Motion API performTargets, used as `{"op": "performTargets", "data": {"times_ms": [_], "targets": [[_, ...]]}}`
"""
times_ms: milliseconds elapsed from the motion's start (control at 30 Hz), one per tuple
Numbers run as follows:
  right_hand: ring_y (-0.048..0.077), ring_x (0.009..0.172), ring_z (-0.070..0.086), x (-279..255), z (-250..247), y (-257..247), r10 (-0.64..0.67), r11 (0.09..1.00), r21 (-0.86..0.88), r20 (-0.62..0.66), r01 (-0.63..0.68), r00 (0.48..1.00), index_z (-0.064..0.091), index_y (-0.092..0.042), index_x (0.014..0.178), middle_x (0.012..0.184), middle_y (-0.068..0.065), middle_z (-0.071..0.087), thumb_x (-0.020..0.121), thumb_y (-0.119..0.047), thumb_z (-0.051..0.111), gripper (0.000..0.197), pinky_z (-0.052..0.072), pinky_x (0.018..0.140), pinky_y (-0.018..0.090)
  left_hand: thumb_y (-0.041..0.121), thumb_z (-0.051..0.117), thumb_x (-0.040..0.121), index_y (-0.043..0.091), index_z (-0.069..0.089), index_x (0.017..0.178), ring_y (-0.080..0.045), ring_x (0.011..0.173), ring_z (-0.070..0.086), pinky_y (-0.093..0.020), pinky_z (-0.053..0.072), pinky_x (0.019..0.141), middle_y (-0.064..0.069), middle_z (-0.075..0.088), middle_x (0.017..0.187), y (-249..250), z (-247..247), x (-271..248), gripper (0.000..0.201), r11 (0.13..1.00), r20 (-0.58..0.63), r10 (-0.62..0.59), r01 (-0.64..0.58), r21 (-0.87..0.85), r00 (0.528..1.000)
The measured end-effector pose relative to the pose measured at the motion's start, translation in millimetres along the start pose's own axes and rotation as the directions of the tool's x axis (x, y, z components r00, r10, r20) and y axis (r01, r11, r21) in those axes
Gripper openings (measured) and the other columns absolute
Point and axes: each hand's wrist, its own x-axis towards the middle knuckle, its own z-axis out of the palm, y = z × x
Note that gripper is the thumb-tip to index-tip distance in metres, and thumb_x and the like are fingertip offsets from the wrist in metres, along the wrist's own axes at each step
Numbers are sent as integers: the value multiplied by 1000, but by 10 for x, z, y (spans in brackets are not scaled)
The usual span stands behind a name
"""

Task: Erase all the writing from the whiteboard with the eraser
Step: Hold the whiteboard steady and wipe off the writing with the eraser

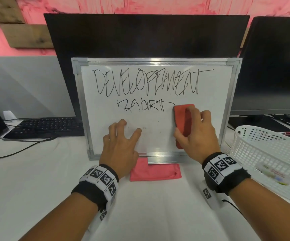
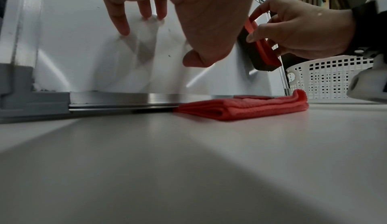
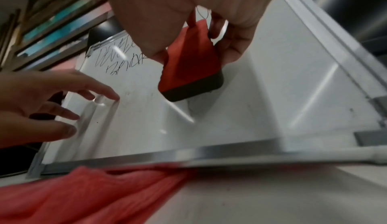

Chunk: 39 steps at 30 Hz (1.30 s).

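A metal-framed whiteboard [image 1: 158, 136] leans upright against a dark monitor, with black writing [image 1: 146, 82] across its upper half and a second word under it. My right hand [image 1: 195, 134] grips a red eraser [image 1: 182, 117] with a dark felt face [image 3: 192, 90], held against the board's right side just after the lower word. My left hand [image 1: 121, 141] has spread fingers whose fingertips [image 2: 123, 30] press on the bare lower-left part of the whiteboard [image 2: 83, 53]. The lower half carries only faint smudges.
A folded red cloth [image 1: 155, 173] lies on the white table under the board's bottom rail [image 2: 125, 98]. A white perforated basket [image 1: 269, 157] stands at the right. A black keyboard [image 1: 48, 126] and cables sit at the left, a second monitor [image 1: 276, 66] at the right.
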Motion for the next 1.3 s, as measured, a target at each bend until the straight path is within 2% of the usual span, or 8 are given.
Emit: {"op": "performTargets", "data": {"times_ms": [67,233,433,633,833,1000,1167,1300], "targets": [[31,80,53,15,33,-43,13,999,30,-27,-12,1000,37,-28,137,109,1,35,84,-43,69,64,57,69,45,18,66,71,24,52,136,-43,130,35,-54,50,85,-19,34,141,-60,-6,-22,66,1000,10,-1,1,7,1000],[30,79,55,-48,94,-101,-48,999,-5,63,48,997,39,-30,134,107,1,37,82,-46,70,63,58,69,47,17,68,71,24,52,136,-42,130,36,-53,52,84,-19,35,141,-219,-5,-51,67,1000,4,-6,6,3,1000],[28,85,51,71,139,-177,-37,996,78,-85,44,996,40,-24,141,119,6,37,86,-38,71,65,55,72,40,17,66,73,24,50,137,-41,131,35,-52,52,86,-18,34,142,-243,-24,-58,66,1000,2,-1,1,-2,1000],[27,79,54,-5,190,-266,-71,997,34,13,71,997,43,-28,136,112,-2,34,82,-41,71,62,58,68,44,18,66,72,23,53,135,-41,128,36,-52,51,85,-19,37,140,-260,-15,-51,65,1000,-24,-3,3,-10,1000],[28,84,51,85,226,-299,-63,997,46,-70,67,996,39,-24,140,118,3,36,85,-40,70,65,56,69,43,18,65,73,24,52,135,-41,129,36,-51,51,85,-18,36,141,-258,-23,-62,64,1000,-17,-13,13,-9,1000],[29,78,54,-4,230,-340,-135,990,-22,72,137,988,40,-27,136,113,-1,35,81,-44,69,64,56,68,44,18,65,73,24,52,135,-41,129,35,-52,51,86,-18,36,141,-261,-14,-68,64,1000,-20,-8,8,-20,1000],[25,79,48,141,211,-396,-73,996,42,-85,77,994,40,-24,137,111,-5,28,82,-42,71,66,47,65,35,18,64,73,24,52,136,-41,129,35,-51,51,86,-18,35,141,-259,-20,-62,64,1000,-17,-13,12,-21,1000],[28,77,54,52,258,-447,-123,992,-18,44,124,991,39,-27,135,112,-1,34,81,-46,68,64,55,64,42,17,65,71,24,53,134,-42,129,36,-51,51,84,-18,37,140,-262,-11,-70,64,999,-28,-14,14,-32,999]]}}
